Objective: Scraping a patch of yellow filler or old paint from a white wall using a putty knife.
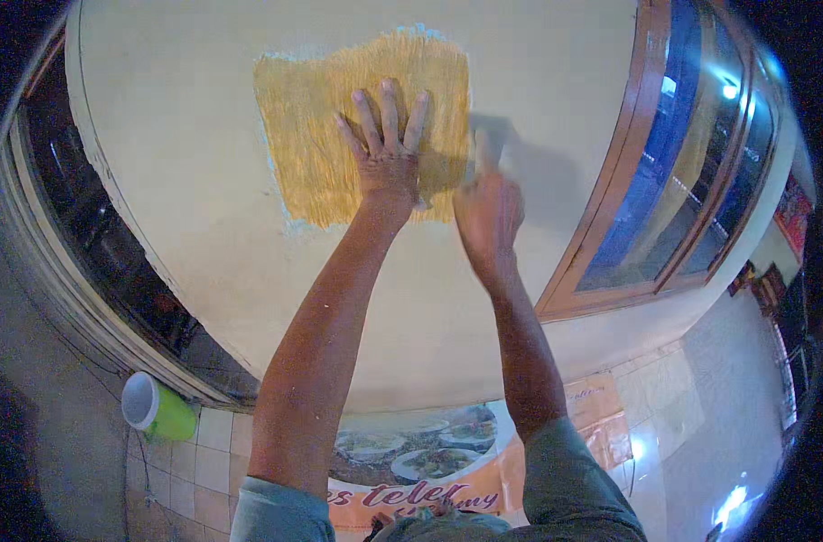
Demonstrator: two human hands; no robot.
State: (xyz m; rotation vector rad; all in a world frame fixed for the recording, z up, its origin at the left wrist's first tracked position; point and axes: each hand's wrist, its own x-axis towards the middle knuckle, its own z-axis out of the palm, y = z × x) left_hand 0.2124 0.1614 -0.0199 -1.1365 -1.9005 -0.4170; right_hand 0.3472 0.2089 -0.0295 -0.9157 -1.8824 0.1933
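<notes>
Left hand (389, 149) flat, fingers spread, on yellow patch (321, 135); right hand (486, 212) curled, touching patch edge.

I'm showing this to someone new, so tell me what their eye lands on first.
The yellow patch high on the pale wall stands out first, with the left hand pressed flat on it, fingers spread. The right hand is raised at the patch's right edge, blurred; whether it holds anything cannot be told. A wood-framed window sits to the right, and a green cup rests on the ledge at lower left.
</notes>
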